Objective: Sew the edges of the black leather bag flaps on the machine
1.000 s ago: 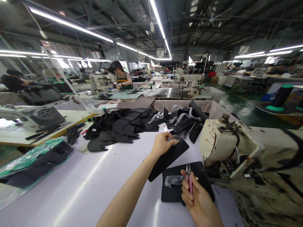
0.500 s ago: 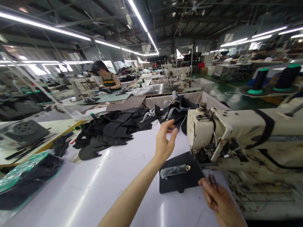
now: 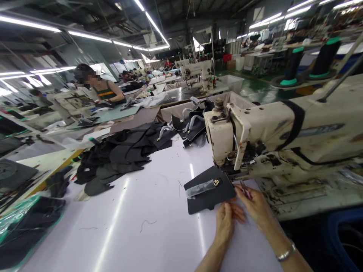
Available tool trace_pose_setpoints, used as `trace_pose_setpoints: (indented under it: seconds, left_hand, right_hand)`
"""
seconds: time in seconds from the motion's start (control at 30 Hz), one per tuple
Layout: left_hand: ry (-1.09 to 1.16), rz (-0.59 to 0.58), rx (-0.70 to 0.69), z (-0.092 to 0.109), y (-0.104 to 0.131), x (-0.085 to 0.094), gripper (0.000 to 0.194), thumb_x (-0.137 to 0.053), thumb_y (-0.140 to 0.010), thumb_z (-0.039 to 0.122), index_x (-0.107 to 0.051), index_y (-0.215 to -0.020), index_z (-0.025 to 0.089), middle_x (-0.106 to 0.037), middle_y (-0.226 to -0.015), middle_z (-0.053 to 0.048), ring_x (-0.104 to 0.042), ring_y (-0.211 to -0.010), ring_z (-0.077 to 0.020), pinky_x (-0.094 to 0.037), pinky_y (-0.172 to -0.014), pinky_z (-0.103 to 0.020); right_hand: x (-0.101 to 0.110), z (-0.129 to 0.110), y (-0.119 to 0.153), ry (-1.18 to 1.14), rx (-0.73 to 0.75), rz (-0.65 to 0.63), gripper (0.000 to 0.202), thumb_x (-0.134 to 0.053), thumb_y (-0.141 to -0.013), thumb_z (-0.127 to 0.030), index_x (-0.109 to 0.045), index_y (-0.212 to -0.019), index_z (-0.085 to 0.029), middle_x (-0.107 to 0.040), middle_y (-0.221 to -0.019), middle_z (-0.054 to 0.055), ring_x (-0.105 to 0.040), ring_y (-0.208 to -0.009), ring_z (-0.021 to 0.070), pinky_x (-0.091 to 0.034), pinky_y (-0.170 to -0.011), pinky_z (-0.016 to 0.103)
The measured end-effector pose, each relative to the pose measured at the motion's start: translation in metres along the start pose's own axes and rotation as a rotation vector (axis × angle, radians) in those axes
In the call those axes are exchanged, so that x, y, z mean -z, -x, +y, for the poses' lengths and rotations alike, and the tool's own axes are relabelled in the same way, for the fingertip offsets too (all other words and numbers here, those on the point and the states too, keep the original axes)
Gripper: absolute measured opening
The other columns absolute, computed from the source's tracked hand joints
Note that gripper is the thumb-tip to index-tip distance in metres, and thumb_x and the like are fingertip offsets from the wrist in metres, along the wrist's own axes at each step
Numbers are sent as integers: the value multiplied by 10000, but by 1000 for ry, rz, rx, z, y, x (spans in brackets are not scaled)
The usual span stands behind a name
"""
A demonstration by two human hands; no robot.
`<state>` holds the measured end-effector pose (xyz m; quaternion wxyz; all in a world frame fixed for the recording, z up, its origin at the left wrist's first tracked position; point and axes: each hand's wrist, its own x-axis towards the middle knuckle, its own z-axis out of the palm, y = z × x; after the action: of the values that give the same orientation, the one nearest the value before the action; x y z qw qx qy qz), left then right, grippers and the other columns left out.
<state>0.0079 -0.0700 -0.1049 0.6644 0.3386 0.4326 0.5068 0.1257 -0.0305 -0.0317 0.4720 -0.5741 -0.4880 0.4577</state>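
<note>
A black panel (image 3: 208,202), with a clear-wrapped strap (image 3: 200,189) and a gold-coloured metal fitting (image 3: 216,182) on it, lies flat at the sewing machine (image 3: 227,136). Its upper right corner reaches under the machine head. My left hand (image 3: 225,221) is at the panel's lower right edge, fingers drawn together; whatever they pinch is hidden. Close beside it, my right hand (image 3: 253,202) is closed around small thread snips (image 3: 245,190), mostly covered by the fingers, at the panel's right corner.
Dark cut pieces (image 3: 121,155) are heaped on the white table (image 3: 136,226). Behind the machine head lie more panels with wrapped straps (image 3: 190,124). A plastic-wrapped bundle (image 3: 31,226) sits at left, thread cones (image 3: 292,68) at upper right. A co-worker (image 3: 104,88) sits beyond.
My left hand has come down from above the table to the panel's lower right edge, beside my right hand. The right hand still holds the snips. The camera view has turned rightward.
</note>
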Motion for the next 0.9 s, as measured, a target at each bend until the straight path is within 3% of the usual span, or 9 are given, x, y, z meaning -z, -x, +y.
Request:
trace_pose_setpoints:
  seconds: [0.13, 0.23, 0.3, 0.53, 0.7, 0.9]
  left_hand:
    - [-147, 127, -109, 15, -11, -4, 765, -431, -839, 895, -653, -594, 205, -635, -574, -80, -582, -544, -202, -475, -616, -347]
    - [-249, 228, -155, 32, -7, -5, 716, -484, -824, 883, -584, -543, 232, -613, -567, -65, -554, -553, -199, -473, -619, -347]
    - [-242, 240, -173, 39, -2, -6, 655, -515, -863, 821, -591, -578, 235, -612, -584, -56, -550, -562, -197, -474, -623, -343]
    - [49, 254, -177, 36, 3, -14, 432, -662, -908, 603, -635, -739, 206, -573, -614, -9, -532, -593, -169, -441, -626, -307]
    - [114, 276, -177, 38, 2, -14, 380, -739, -887, 519, -660, -747, 175, -593, -626, -3, -519, -610, -142, -417, -633, -286]
    - [186, 251, -150, 49, 7, -14, 345, -764, -887, 437, -665, -728, 148, -605, -611, -3, -499, -594, -120, -396, -618, -269]
  right_hand:
    - [-9, -14, 3, -130, -79, -72, 391, -804, -745, -572, -777, -746, -183, -662, -609, 33, -565, -574, 178, -448, -546, 279]
    - [-17, -27, 10, -272, -141, -138, 436, -814, -762, -563, -697, -635, -163, -492, -503, -26, -390, -496, 107, -318, -483, 247]
    - [-20, -31, 13, -339, -172, -158, 453, -814, -777, -551, -666, -612, -156, -448, -500, -39, -363, -505, 95, -297, -495, 245]
    - [-14, -26, 15, -259, -142, -130, 398, -786, -817, -495, -676, -626, -163, -541, -552, -7, -478, -575, 142, -378, -578, 278]
    - [-6, -27, 15, -131, -75, -147, 293, -730, -864, -412, -708, -702, -170, -634, -636, 18, -566, -637, 174, -435, -646, 289]
    - [-1, -26, 20, -171, -103, -239, 234, -665, -894, -340, -704, -733, -175, -677, -705, 30, -627, -701, 188, -472, -709, 290]
